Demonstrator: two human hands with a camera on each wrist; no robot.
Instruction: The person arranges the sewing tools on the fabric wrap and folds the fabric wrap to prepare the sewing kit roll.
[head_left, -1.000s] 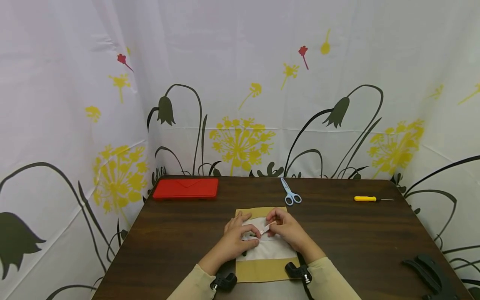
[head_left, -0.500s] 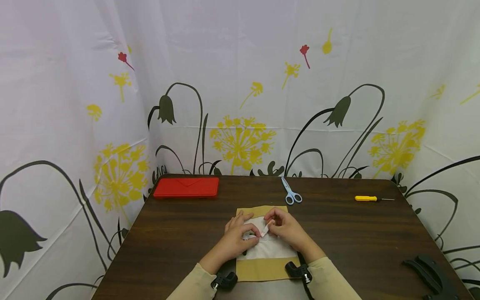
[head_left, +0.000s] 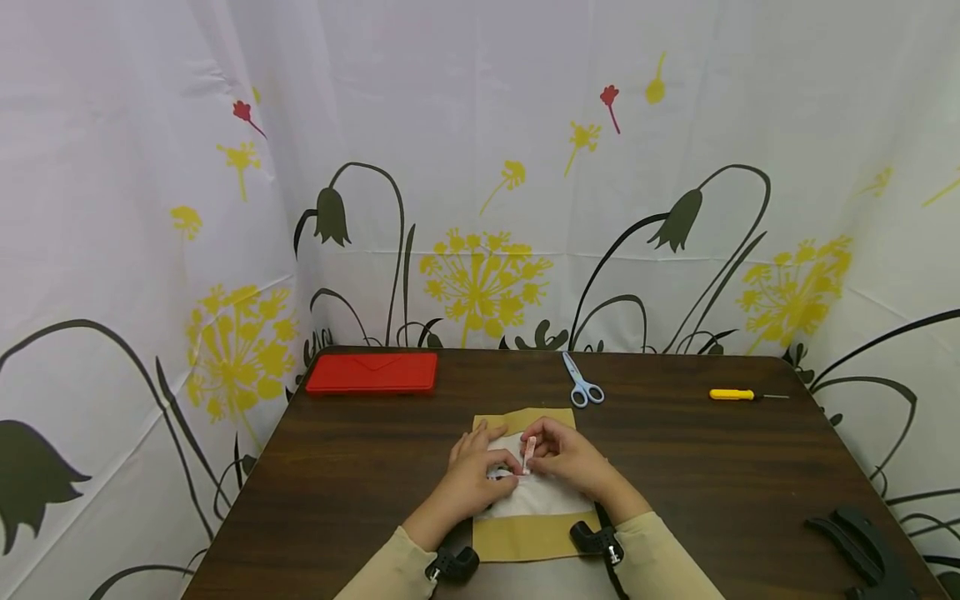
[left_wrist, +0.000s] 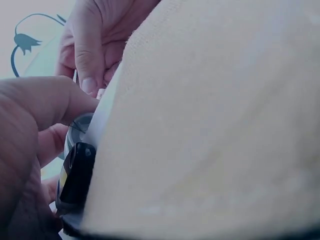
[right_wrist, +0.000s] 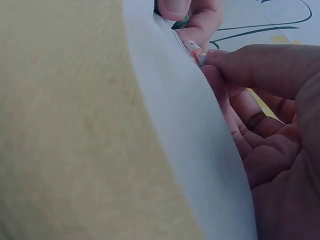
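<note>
On the surface (head_left: 360, 475), a tan-banded white sheet (head_left: 547, 502).
Above it, right hand (head_left: 576, 461) pinches a red-marked white strip (head_left: 529, 452); left hand (head_left: 469, 477) holds a half-hidden object (left_wrist: 80, 165).

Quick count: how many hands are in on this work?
2: the left hand at the white sheet's left side, the right hand to its right, pinching the strip. Some fingers are hidden.

Scissors (head_left: 578, 383) lie behind the cloth (head_left: 534, 535), between case (head_left: 371, 375) and screwdriver (head_left: 732, 394)
</note>
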